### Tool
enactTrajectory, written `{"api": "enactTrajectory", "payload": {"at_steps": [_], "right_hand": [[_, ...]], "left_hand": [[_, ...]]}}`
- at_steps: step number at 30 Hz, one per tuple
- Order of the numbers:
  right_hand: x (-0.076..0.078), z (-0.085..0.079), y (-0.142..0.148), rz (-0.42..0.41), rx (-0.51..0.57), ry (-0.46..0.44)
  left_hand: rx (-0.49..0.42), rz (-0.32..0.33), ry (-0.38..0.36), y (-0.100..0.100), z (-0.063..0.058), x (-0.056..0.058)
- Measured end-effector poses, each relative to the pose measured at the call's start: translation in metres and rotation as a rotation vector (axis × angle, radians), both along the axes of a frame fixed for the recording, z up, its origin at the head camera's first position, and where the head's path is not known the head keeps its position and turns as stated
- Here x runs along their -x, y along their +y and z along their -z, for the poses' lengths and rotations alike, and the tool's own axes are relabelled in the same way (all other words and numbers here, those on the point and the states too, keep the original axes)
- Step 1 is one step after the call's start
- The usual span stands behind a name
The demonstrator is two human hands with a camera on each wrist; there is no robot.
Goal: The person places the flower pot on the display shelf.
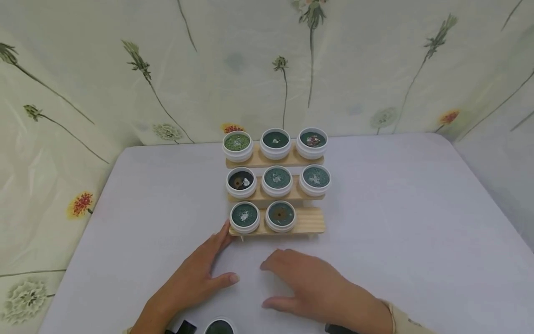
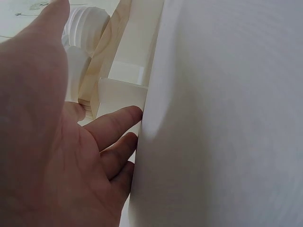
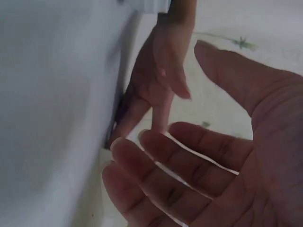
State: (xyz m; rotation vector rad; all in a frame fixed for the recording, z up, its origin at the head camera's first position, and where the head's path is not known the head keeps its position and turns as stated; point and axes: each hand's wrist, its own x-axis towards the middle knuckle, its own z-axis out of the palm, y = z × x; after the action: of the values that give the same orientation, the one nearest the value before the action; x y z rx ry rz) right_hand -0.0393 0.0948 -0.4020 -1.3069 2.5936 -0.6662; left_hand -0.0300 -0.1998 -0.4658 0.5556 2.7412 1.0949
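A three-tier wooden stand (image 1: 309, 221) carries several white round tubs with green or dark contents, including a front-left tub (image 1: 244, 217) and a tub with a brown patch (image 1: 281, 215). At the stand's front left corner are the fingertips of my left hand (image 1: 199, 273), fingers extended and thumb apart. In the left wrist view its fingers (image 2: 113, 127) lie beside a pale support (image 2: 120, 97) under the lowest wooden board (image 2: 97, 71). My right hand (image 1: 310, 283) hovers in front of the stand, fingers loosely bent, thumb spread, nothing in it.
Another white-rimmed tub (image 1: 219, 326) with dark green contents stands at the table's near side, between my forearms. The table has a white cover (image 1: 396, 199). A flower-printed curtain (image 1: 250, 69) hangs behind and beside it.
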Motion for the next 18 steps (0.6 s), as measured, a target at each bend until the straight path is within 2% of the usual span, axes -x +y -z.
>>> {"api": "enactTrajectory", "payload": {"at_steps": [3,4,7,10,12,15,18], "right_hand": [[-0.007,0.008,-0.006,-0.131,-0.019,-0.148],[-0.010,0.011,-0.008,-0.160,-0.031,-0.201],[-0.016,0.019,-0.018,-0.204,-0.083,-0.287],[-0.019,0.026,-0.033,-0.240,-0.137,-0.259],[-0.020,0.029,-0.044,-0.287,-0.155,-0.203],[-0.022,0.032,-0.058,-0.377,-0.138,-0.119],[-0.027,0.033,-0.065,-0.453,-0.098,0.009]], "left_hand": [[0.003,-0.008,0.006,0.000,0.001,-0.001],[-0.001,-0.009,0.010,-0.001,0.001,-0.001],[-0.025,0.002,0.026,-0.002,0.002,-0.001],[-0.053,0.026,0.056,-0.003,0.003,0.000],[-0.061,0.045,0.079,-0.004,0.004,0.001],[-0.071,0.058,0.093,-0.004,0.006,0.001],[-0.079,0.060,0.080,-0.004,0.006,0.001]]}}
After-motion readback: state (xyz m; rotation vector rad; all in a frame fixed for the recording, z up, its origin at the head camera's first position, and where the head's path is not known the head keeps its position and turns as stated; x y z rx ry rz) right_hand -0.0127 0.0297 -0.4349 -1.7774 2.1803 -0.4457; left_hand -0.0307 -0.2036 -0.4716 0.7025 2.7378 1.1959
